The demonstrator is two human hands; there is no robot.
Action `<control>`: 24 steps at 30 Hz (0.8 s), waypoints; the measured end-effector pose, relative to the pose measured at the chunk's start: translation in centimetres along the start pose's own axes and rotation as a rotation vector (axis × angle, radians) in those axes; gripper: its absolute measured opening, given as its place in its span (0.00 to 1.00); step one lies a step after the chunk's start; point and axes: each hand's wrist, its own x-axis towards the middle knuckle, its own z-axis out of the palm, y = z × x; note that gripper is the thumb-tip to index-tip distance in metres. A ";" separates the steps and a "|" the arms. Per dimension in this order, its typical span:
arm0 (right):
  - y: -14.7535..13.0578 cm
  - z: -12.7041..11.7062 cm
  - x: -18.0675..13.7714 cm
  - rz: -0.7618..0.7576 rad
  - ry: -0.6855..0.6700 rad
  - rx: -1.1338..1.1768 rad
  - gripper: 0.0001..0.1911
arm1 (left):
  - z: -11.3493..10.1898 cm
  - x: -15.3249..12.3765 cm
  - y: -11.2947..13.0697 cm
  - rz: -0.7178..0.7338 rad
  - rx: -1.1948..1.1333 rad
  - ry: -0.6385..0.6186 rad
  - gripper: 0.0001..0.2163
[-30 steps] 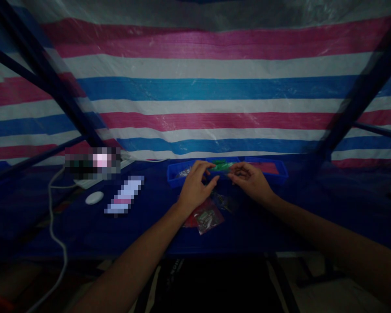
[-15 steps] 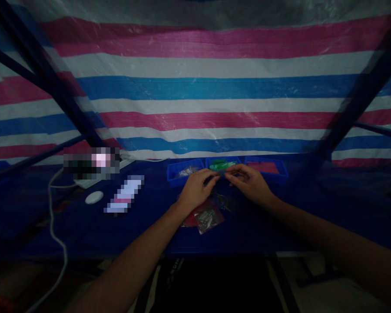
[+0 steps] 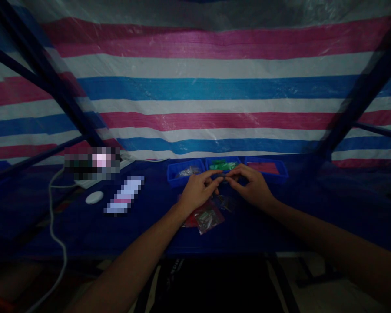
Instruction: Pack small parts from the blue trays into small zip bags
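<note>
Two pinched hands, small parts, very little light

Far left of the frame, a white cable (image 3: 54,226) loops over the table (image 3: 84,230) edge, with a white disc (image 3: 94,197) near it. We judge that a forearm catching the cable could drag things off that edge.

Toward centre, the left bin (image 3: 174,180) holds what look like clear bags. Our left hand (image 3: 197,191) hovers just in front of it, fingers narrow, with thumb and forefinger drawn into a pinch. Below the wrist lie red and clear bags (image 3: 203,217), which a shifting palm could sweep toward the near edge.

The middle bin (image 3: 209,162), with green parts (image 3: 223,165) in it, sits just behind the spot where both hands' fingertips meet. Our right hand (image 3: 252,186) mirrors the left, fingers narrow and pinched. It is too dark for us to tell what, if anything, sits between the tips. Anything there would be tiny, and a slip onto the dark blue table in this light would make it hard to find.

The right bin (image 3: 280,176) holds something red. A knuckle nudging a bin could spill or mix the contents.
</note>
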 end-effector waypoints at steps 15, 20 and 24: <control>-0.2 0.0 0.1 -0.279 -0.178 0.000 0.11 | -0.5 0.2 -0.1 0.085 0.004 0.119 0.12; 0.2 0.1 0.0 -0.285 -0.159 -0.037 0.09 | -0.1 0.3 -0.9 0.108 0.124 0.175 0.12; 0.4 0.0 0.0 -0.256 -0.156 -0.058 0.07 | -0.7 0.4 -1.3 0.130 0.221 0.303 0.18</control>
